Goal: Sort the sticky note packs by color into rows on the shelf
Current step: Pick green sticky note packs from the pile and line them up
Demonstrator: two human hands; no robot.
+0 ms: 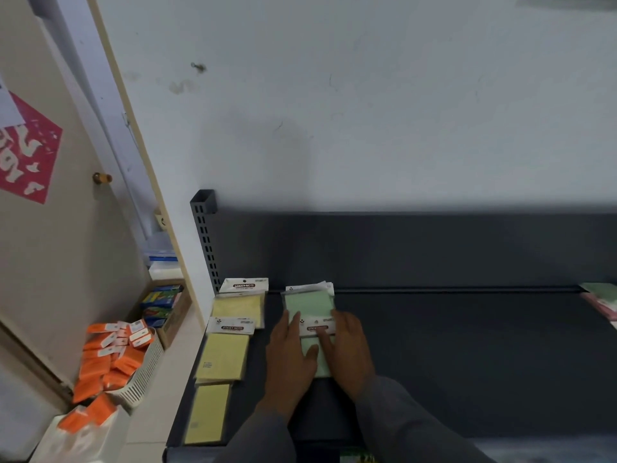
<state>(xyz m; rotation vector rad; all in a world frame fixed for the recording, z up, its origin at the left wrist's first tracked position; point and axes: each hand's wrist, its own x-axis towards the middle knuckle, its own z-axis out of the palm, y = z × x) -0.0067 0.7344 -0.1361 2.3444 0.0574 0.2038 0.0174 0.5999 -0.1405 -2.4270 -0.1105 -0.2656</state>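
Here both hands, left hand and right hand, press with straight fingers on a pale green sticky note pack lying on the dark metal shelf, just beside the yellow packs row

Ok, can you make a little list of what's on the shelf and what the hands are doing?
shelf: dark
yellow packs: three in a row at the left
green packs: one at the back, one in front under the hands
left hand: flat on the front green pack
right hand: flat on the same pack
far right: more packs at the picture's edge
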